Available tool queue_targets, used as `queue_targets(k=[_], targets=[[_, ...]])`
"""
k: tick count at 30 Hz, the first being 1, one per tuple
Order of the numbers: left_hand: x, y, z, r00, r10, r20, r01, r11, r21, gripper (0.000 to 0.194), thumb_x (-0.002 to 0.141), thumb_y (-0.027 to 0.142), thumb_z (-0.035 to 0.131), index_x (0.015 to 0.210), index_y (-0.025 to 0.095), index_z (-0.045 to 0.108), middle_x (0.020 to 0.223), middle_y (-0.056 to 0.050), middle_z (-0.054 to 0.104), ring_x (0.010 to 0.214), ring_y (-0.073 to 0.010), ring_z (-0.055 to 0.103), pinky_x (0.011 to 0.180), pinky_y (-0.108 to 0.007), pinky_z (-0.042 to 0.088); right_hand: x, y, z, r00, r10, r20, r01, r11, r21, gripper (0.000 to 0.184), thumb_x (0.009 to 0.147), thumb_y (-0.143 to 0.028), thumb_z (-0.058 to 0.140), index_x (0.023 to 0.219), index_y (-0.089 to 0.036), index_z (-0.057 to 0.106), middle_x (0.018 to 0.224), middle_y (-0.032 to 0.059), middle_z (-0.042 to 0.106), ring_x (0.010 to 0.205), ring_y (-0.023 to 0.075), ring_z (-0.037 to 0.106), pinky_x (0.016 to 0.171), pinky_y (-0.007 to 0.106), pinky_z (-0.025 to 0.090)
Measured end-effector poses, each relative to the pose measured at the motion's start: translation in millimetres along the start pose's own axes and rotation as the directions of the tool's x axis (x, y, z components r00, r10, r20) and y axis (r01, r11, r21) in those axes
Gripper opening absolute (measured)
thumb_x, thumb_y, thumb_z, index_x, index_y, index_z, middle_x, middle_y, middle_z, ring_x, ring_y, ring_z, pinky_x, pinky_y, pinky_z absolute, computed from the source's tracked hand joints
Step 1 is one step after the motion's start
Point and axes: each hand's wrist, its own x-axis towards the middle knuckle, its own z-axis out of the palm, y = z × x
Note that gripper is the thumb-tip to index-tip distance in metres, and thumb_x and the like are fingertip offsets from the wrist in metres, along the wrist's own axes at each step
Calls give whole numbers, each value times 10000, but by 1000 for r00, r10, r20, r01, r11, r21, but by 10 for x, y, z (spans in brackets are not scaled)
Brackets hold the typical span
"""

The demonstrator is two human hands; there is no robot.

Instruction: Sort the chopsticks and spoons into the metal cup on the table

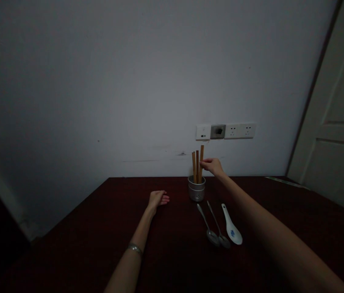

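A grey metal cup (196,192) stands upright toward the back of the dark red table, and several wooden chopsticks (197,162) rise out of it. With its thumb and fingers pinched, my right hand (214,166) holds the tallest chopsticks at the cup's right side; their lower ends are inside the cup. Whether it grips one or two is hard to tell. My left hand (158,198) rests on the table left of the cup, fingers loosely curled and apart, holding nothing. In front of the cup lie two metal spoons (211,236) and a white soup spoon (233,232) with a blue mark.
Behind the table (99,215) is a pale wall carrying sockets and a switch plate (225,131). A white panelled door (339,134) stands at the right. A thin, flat strip (286,182) lies along the table's back right edge. The scene is dim.
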Motion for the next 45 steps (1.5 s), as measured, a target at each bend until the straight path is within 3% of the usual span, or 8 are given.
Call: queue_targets(k=[12,45], targets=[[-13,15,6,1000,-1,-6,1,1000,4,170,819,209,450,785,77,552,560,-64,624,467,-129,600,464,-213,469,-21,159,43,999,28,32,-26,999,-39,126,644,-222,638,666,-99,652,596,55,664,446,90,545,435,175,426],[34,-25,-4,1000,1,-10,-1,998,55,173,800,216,473,830,83,580,626,-90,655,513,-134,619,500,-214,487,-138,229,66,994,64,88,-57,995,-78,155,640,-202,662,754,-98,643,615,53,664,495,112,583,424,173,405]])
